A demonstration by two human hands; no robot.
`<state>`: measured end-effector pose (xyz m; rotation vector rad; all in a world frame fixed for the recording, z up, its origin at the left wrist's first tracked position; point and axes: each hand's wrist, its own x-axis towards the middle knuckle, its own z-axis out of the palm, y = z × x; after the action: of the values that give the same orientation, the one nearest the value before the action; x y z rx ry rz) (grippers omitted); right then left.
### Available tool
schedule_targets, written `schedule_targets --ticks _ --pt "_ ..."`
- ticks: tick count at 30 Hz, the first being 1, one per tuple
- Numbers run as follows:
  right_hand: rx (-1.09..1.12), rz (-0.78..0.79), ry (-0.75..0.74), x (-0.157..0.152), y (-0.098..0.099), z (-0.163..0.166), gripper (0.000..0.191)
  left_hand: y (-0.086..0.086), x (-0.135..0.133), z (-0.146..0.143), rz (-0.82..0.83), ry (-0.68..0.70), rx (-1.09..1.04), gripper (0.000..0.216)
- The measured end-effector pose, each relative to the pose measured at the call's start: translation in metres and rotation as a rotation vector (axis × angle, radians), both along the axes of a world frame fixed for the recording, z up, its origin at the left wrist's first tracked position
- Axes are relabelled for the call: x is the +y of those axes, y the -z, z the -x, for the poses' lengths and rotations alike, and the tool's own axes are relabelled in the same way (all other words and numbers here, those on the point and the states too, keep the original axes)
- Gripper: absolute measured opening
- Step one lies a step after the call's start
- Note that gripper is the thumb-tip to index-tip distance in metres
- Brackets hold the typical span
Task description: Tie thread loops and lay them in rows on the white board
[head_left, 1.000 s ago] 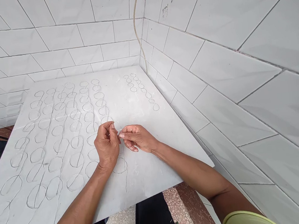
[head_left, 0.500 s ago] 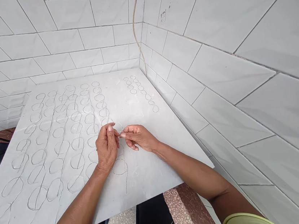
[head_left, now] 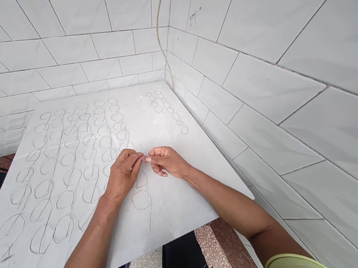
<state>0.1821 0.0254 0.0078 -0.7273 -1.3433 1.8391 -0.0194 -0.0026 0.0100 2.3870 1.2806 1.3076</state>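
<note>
A thin wire ring (head_left: 142, 146) is pinched between my two hands, a little above the white tabletop. My left hand (head_left: 124, 171) closes thumb and fingertips on its near side. My right hand (head_left: 166, 160) grips the same spot from the right, thumb against forefinger, the other fingers curled. The fingertips nearly touch, and the exact hold of each is partly hidden. Below my hands lies another wire ring (head_left: 141, 200) with a loose wire tail (head_left: 150, 220) beside it. Part of a further ring shows just under my left hand.
Several columns of wire rings with long tails (head_left: 65, 200) cover the left of the white table (head_left: 188, 207). Smaller rings (head_left: 169, 110) lie in two lines at the back right. Tiled walls (head_left: 278, 117) bound the back and right; a cable (head_left: 161, 36) hangs in the corner.
My left hand has turned and moved in, its fingertips now meeting my right hand's at the ring. My right hand has hardly moved. The view has shifted slightly.
</note>
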Motion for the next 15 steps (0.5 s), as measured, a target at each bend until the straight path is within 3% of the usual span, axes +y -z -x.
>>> schedule_targets --ticks 10,15 --pt "-0.062 -0.006 0.004 -0.004 0.002 0.005 0.033 -0.001 -0.005 -0.015 0.109 -0.116 -0.128 0.017" --pt "-0.070 -0.005 0.025 -0.002 0.003 0.005 0.034 -0.003 -0.005 -0.013 0.180 -0.102 -0.183 0.020"
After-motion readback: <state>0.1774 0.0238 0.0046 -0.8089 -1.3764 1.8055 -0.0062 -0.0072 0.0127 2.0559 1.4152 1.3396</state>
